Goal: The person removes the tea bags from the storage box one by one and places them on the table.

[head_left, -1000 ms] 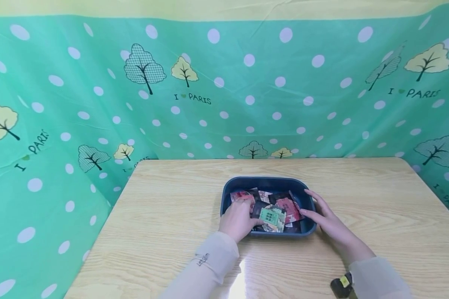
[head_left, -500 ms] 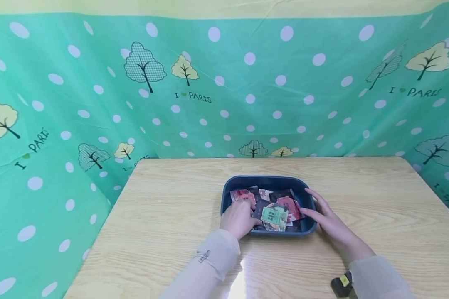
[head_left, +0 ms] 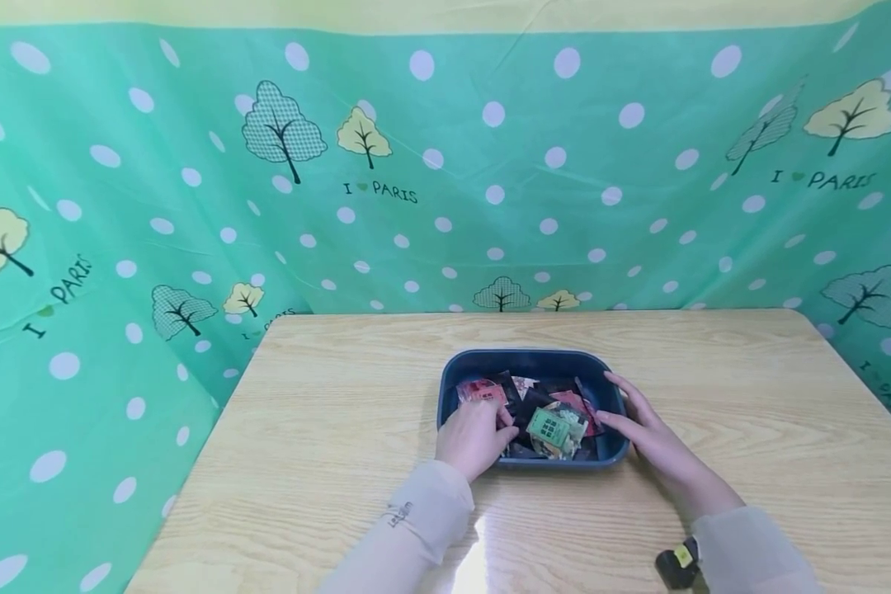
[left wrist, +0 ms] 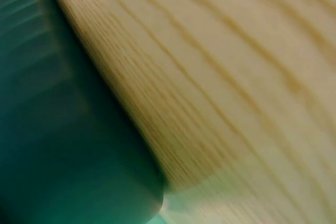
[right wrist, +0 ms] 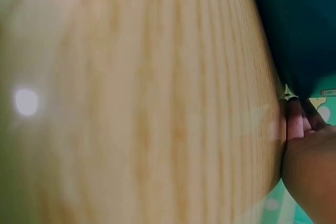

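In the head view a dark blue plastic box (head_left: 523, 464) holds several small printed sachets. My left hand (head_left: 471, 437) reaches over its front left wall, with bent fingers down among the sachets. Beside those fingers lies a sachet with a red label (head_left: 481, 388); the fingertips are partly hidden, so whether they pinch a sachet cannot be told. Just right of the left thumb is a sachet with a green label (head_left: 549, 427). My right hand (head_left: 649, 437) holds the box's right end, thumb over the rim and other fingers along the outside.
The box stands on a light wood-grain table (head_left: 341, 412). A black object with a yellow patch (head_left: 679, 563) is at the right sleeve. Behind the table hangs a green dotted curtain (head_left: 416, 165). The left wrist view shows the box's ribbed outer wall (left wrist: 68, 129).
The green-labelled sachet has slid right and tilted, away from the left thumb. The left thumb and index finger have come closer together. The right hand and the box have stayed put.
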A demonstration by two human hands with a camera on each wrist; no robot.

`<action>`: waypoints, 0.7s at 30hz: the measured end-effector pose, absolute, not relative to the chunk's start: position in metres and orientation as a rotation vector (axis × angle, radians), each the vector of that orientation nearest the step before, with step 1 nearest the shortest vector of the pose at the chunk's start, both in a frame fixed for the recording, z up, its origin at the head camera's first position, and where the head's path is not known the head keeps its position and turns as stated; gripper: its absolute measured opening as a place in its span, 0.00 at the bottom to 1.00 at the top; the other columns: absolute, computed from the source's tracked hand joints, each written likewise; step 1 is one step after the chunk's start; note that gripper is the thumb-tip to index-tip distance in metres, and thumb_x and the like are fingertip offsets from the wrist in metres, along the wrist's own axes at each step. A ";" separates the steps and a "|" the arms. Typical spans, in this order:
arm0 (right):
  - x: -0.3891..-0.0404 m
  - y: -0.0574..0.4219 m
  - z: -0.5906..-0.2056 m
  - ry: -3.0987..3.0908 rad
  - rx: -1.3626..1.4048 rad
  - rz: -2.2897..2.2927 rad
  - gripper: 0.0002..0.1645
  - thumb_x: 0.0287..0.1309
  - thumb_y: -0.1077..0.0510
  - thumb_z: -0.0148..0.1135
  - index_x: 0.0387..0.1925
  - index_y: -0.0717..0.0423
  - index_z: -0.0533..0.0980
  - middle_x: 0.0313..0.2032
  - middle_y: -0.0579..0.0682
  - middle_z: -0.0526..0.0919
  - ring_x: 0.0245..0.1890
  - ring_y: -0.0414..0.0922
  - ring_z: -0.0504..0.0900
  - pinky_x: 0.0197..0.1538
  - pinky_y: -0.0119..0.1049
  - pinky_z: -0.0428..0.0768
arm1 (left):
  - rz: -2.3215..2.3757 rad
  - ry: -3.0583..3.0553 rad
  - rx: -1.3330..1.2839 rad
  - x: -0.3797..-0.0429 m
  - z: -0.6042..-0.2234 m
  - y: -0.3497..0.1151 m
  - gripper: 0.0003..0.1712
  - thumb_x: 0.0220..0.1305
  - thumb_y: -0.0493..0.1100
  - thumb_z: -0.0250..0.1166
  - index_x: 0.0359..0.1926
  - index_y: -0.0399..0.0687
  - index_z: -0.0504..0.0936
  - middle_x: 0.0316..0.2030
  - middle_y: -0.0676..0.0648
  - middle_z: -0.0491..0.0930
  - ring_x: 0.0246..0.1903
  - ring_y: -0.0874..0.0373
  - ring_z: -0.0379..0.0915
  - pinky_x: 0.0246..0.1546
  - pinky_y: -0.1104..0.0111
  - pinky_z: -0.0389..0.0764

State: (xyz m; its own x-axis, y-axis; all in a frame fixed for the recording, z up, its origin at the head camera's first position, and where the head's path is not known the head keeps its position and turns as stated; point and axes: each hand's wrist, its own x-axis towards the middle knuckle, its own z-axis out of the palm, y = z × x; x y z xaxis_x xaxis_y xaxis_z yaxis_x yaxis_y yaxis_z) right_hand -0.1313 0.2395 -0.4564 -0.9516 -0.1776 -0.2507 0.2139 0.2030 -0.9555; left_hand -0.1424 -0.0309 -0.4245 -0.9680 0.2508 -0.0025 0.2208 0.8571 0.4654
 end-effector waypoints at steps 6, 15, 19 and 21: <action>-0.132 0.239 -0.455 2.185 0.060 -1.786 0.47 0.70 0.51 0.56 0.78 0.42 0.39 0.77 0.66 0.31 0.76 0.68 0.29 0.69 0.73 0.36 | 0.833 2.967 0.401 -0.144 -0.426 -0.033 0.08 0.62 0.51 0.70 0.29 0.60 0.80 0.26 0.62 0.83 0.23 0.71 0.72 0.25 0.74 0.70; -0.131 0.239 -0.455 2.183 0.094 -1.785 0.47 0.70 0.51 0.56 0.78 0.42 0.39 0.76 0.67 0.29 0.75 0.68 0.27 0.67 0.75 0.35 | 0.905 2.979 0.484 -0.147 -0.426 -0.034 0.07 0.63 0.49 0.69 0.30 0.59 0.80 0.28 0.60 0.84 0.25 0.71 0.73 0.27 0.75 0.71; -0.129 0.238 -0.455 2.177 0.086 -1.794 0.48 0.70 0.50 0.56 0.78 0.42 0.38 0.76 0.67 0.27 0.75 0.68 0.26 0.67 0.76 0.35 | 0.961 2.985 0.571 -0.147 -0.426 -0.037 0.07 0.63 0.49 0.69 0.31 0.59 0.80 0.29 0.60 0.82 0.25 0.70 0.71 0.28 0.75 0.71; -0.129 0.238 -0.455 2.175 0.089 -1.787 0.48 0.70 0.50 0.56 0.78 0.41 0.38 0.76 0.66 0.25 0.75 0.68 0.24 0.66 0.76 0.35 | 1.006 2.985 0.612 -0.147 -0.425 -0.039 0.06 0.64 0.49 0.69 0.31 0.58 0.80 0.29 0.60 0.82 0.25 0.70 0.70 0.28 0.75 0.71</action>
